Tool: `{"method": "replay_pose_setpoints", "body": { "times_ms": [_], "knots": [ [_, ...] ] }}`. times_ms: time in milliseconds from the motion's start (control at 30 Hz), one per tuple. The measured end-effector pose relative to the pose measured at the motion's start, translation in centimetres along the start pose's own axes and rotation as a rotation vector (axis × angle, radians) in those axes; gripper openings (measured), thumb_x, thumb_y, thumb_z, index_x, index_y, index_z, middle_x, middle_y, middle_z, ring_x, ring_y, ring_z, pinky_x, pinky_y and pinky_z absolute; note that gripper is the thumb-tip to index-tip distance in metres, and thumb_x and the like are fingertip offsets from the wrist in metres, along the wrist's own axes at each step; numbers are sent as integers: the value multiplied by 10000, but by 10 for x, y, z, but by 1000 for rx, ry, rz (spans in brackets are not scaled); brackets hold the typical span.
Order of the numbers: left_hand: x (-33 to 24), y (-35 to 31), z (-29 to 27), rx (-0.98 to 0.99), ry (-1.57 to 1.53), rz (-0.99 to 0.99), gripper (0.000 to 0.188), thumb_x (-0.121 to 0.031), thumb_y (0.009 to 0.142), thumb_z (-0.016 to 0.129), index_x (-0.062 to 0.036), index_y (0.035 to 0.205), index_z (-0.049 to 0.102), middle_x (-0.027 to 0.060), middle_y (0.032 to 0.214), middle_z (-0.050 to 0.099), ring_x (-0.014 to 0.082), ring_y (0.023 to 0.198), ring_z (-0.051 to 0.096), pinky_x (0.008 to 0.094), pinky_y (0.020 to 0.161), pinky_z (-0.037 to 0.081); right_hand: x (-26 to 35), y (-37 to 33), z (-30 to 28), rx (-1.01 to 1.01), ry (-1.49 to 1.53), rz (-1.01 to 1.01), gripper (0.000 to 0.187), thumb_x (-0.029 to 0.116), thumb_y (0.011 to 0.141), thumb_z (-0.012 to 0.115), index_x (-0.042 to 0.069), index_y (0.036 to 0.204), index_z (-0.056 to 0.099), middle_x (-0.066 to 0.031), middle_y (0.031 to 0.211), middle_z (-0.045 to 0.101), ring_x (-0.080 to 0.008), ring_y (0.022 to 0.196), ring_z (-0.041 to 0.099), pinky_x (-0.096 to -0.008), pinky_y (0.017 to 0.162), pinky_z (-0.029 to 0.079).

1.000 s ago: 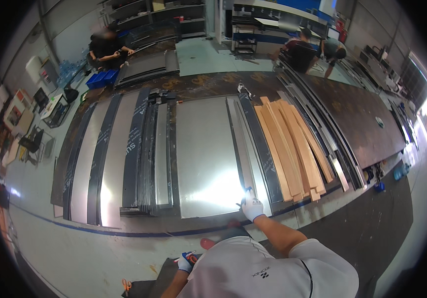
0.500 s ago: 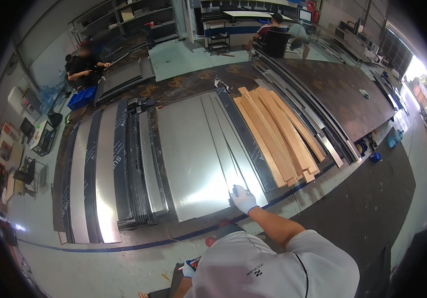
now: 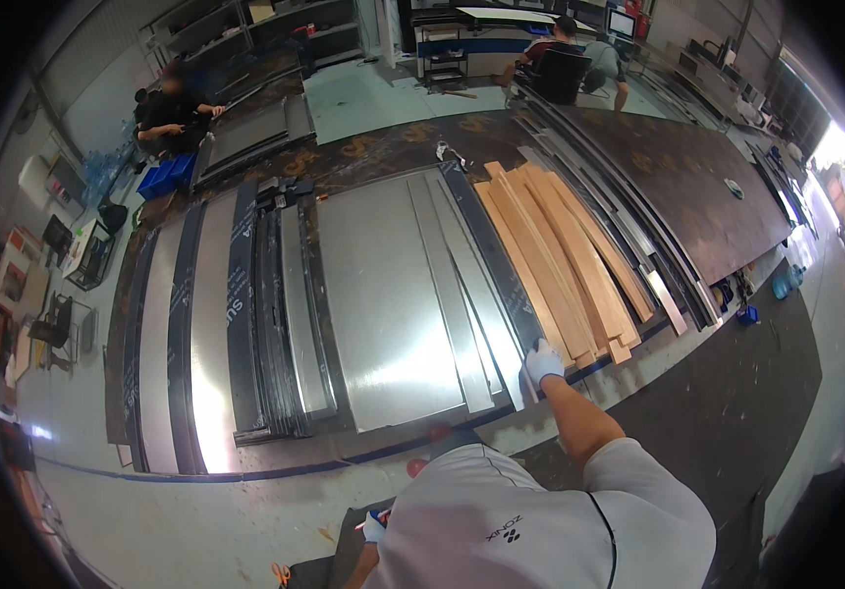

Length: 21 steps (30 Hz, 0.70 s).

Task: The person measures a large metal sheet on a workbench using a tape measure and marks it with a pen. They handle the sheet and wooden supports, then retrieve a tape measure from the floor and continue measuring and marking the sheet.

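Observation:
My right hand, in a white glove, is at the near end of a dark film-covered strip. Its fingers look curled over that strip's edge, though they show only in part. Just left of it, narrow bare metal strips lie slightly fanned on a wide shiny metal sheet. Low in the view, by my body, my gloved left hand is closed round a small red-and-blue object whose kind I cannot make out.
Wooden slats lie in a stack to the right, beside long metal profiles. More film-covered strips are on the left. A person works at the far left; others sit at the back. Orange-handled scissors show at the bottom.
My right hand has moved right, from the narrow bare strips to the dark strip's near end. My left hand stays low with the small object. The view has shifted slightly.

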State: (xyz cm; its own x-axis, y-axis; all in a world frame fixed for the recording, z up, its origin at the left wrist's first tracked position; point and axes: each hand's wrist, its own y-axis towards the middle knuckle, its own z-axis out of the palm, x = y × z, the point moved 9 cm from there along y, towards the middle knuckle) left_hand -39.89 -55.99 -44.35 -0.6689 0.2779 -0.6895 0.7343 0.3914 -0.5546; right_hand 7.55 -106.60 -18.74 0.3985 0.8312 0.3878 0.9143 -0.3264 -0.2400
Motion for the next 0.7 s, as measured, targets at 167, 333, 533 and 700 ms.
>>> {"method": "replay_pose_setpoints", "body": {
  "times_ms": [167,333,533,700],
  "knots": [
    [-28,3,3,-49,286,182,281,-286,933,730,-63,898,563,74,823,613,265,771,629,401,682,473,-1,1,10,100,37,58,445,299,977,563,-22,1282,606,-316,1266,680,-462,1206,652,-516,1049,498],
    [-37,6,5,-24,384,227,283,-296,935,736,-63,922,575,72,830,618,267,785,637,400,690,480,6,1,12,81,-38,5,408,339,987,581,28,1249,613,-280,1250,672,-459,1160,665,-527,1018,512],
    [-44,7,12,6,496,301,288,-308,938,743,-64,950,590,70,838,625,271,801,647,399,699,488,31,-29,27,22,-93,-233,315,333,972,629,92,1174,612,-253,1210,634,-434,1072,688,-522,925,544],
    [-41,8,6,-16,332,184,335,-337,896,780,-78,989,589,84,853,645,300,798,657,413,712,500,39,-25,50,71,-147,-281,198,225,986,600,102,1142,610,-217,1158,650,-423,1032,701,-521,872,555]
  ]
}}
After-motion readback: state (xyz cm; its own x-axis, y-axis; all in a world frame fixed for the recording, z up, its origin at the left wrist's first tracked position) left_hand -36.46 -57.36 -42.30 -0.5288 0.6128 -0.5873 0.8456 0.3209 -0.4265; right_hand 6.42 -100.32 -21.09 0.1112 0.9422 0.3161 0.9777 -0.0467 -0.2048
